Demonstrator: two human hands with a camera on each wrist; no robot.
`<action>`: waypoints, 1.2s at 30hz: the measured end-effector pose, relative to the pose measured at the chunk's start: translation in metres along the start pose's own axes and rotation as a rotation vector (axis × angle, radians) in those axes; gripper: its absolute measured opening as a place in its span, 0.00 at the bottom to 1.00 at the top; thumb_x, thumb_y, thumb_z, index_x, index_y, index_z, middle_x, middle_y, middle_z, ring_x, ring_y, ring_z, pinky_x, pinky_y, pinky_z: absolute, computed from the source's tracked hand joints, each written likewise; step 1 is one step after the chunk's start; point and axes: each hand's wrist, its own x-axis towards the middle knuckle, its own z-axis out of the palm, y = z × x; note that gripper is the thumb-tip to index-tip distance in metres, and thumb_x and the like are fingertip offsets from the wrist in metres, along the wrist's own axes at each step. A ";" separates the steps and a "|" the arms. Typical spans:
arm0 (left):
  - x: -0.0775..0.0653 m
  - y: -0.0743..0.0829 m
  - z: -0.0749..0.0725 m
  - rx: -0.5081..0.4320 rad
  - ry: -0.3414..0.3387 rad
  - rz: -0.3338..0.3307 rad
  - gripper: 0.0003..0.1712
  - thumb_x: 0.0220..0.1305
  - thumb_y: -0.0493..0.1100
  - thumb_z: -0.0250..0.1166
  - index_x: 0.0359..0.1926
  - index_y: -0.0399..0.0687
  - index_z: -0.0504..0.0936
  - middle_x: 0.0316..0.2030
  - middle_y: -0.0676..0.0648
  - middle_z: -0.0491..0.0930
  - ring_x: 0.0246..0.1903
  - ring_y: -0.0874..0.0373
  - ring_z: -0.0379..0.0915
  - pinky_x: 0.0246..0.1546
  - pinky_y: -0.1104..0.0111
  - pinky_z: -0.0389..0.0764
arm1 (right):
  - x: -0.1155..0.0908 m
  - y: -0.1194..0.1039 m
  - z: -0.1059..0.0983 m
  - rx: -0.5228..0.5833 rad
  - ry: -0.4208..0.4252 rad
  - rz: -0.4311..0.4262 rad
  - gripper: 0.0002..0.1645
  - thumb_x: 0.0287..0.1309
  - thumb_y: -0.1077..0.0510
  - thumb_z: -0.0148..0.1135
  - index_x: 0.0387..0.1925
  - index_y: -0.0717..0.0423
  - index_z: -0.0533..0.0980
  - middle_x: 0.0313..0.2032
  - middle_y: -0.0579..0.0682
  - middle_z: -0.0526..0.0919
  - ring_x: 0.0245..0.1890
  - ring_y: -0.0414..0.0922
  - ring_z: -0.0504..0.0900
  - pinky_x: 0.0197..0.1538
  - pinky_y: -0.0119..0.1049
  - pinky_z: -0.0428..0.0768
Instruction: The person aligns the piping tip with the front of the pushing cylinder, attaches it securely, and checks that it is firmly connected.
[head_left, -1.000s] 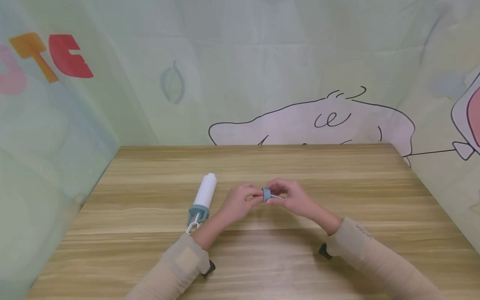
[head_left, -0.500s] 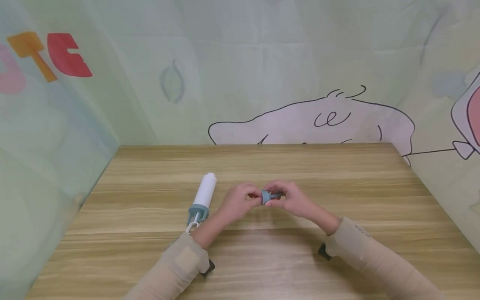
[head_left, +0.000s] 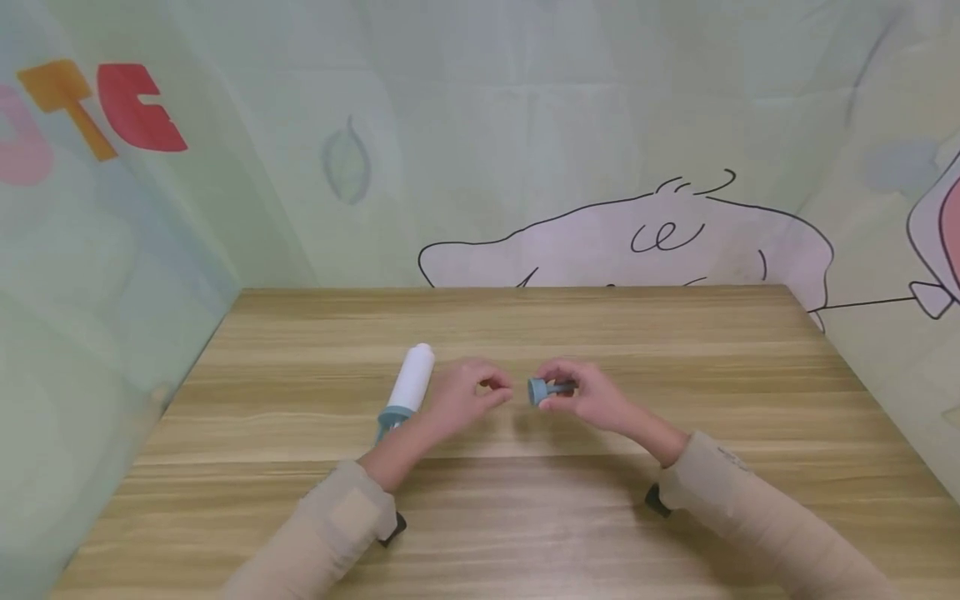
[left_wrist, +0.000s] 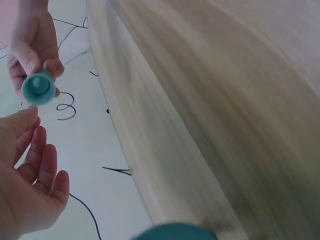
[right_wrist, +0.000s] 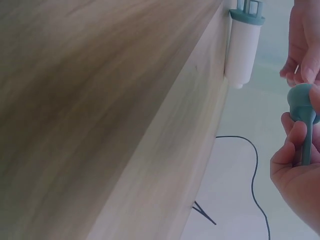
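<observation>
My right hand (head_left: 592, 396) grips a small teal cup-shaped piece on a thin stem (head_left: 537, 392), its hollow mouth turned left. In the left wrist view, a rounded knob shows inside the mouth of the cup. The right fingers (right_wrist: 297, 131) wrap the stem in the right wrist view. Just left of the cup, my left hand (head_left: 461, 396) is apart from it, fingers loosely bent and nothing visible between them. Behind the left forearm lies a toy syringe (head_left: 412, 379) with a white barrel and teal flange; its plunger end is mostly hidden.
Both hands are over a wood-grain table (head_left: 637, 333). A pale printed cloth (head_left: 487, 150) with cartoon drawings hangs along its back edge and sides. Each sleeve (head_left: 337, 517) has a dark piece at the wrist.
My left hand has let go of the teal cup and drawn back to the left, its forearm now covering the syringe's plunger. The right hand keeps its hold nearly in place.
</observation>
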 end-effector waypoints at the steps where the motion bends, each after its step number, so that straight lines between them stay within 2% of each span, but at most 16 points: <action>1: 0.000 -0.002 -0.003 0.023 0.002 -0.010 0.04 0.52 0.46 0.64 0.28 0.53 0.82 0.29 0.56 0.79 0.33 0.64 0.72 0.36 0.70 0.75 | 0.000 0.001 -0.001 -0.003 0.001 0.011 0.18 0.47 0.62 0.64 0.42 0.63 0.74 0.36 0.55 0.79 0.32 0.42 0.74 0.36 0.30 0.77; 5: -0.002 -0.014 -0.012 0.088 0.007 -0.038 0.04 0.52 0.47 0.64 0.28 0.55 0.82 0.30 0.57 0.79 0.34 0.63 0.73 0.35 0.70 0.74 | 0.000 0.003 -0.003 -0.016 0.007 0.038 0.18 0.46 0.62 0.64 0.42 0.62 0.74 0.37 0.55 0.79 0.32 0.42 0.74 0.36 0.30 0.77; 7: -0.003 -0.020 -0.016 0.111 0.020 -0.028 0.05 0.51 0.46 0.64 0.30 0.53 0.82 0.31 0.55 0.80 0.34 0.62 0.74 0.35 0.68 0.75 | 0.000 0.004 -0.003 -0.018 0.008 0.044 0.18 0.46 0.62 0.64 0.42 0.62 0.74 0.36 0.55 0.79 0.32 0.42 0.75 0.36 0.30 0.77; 13: -0.007 -0.037 -0.028 0.119 0.038 -0.043 0.09 0.51 0.44 0.64 0.34 0.47 0.82 0.36 0.49 0.81 0.39 0.54 0.74 0.39 0.62 0.75 | 0.000 0.005 -0.004 -0.031 0.006 0.060 0.19 0.46 0.61 0.64 0.42 0.62 0.74 0.37 0.55 0.79 0.32 0.42 0.74 0.36 0.29 0.77; 18: -0.008 -0.051 -0.036 0.139 0.027 -0.113 0.12 0.52 0.45 0.64 0.37 0.46 0.81 0.40 0.46 0.80 0.44 0.50 0.73 0.45 0.57 0.72 | -0.001 0.006 -0.005 -0.038 0.003 0.065 0.19 0.47 0.61 0.64 0.42 0.63 0.74 0.37 0.55 0.79 0.32 0.41 0.74 0.36 0.29 0.77; 24: -0.008 -0.065 -0.042 0.199 0.044 -0.144 0.18 0.51 0.46 0.65 0.42 0.43 0.79 0.45 0.41 0.77 0.49 0.45 0.70 0.50 0.54 0.70 | 0.000 0.009 -0.006 -0.042 0.003 0.082 0.19 0.47 0.61 0.64 0.43 0.62 0.74 0.37 0.55 0.79 0.32 0.42 0.74 0.36 0.29 0.76; 32: -0.011 -0.081 -0.043 0.178 0.015 -0.250 0.34 0.49 0.48 0.65 0.57 0.38 0.67 0.55 0.35 0.68 0.52 0.41 0.65 0.47 0.51 0.71 | 0.001 0.011 -0.008 -0.050 0.007 0.100 0.19 0.47 0.61 0.64 0.43 0.60 0.74 0.36 0.53 0.79 0.32 0.42 0.74 0.36 0.30 0.76; 36: -0.013 -0.084 -0.043 0.141 -0.022 -0.308 0.40 0.49 0.48 0.65 0.61 0.38 0.61 0.55 0.33 0.65 0.49 0.41 0.66 0.43 0.52 0.74 | 0.001 0.013 -0.008 -0.044 0.003 0.096 0.19 0.47 0.61 0.64 0.43 0.61 0.74 0.36 0.54 0.79 0.32 0.43 0.74 0.36 0.29 0.77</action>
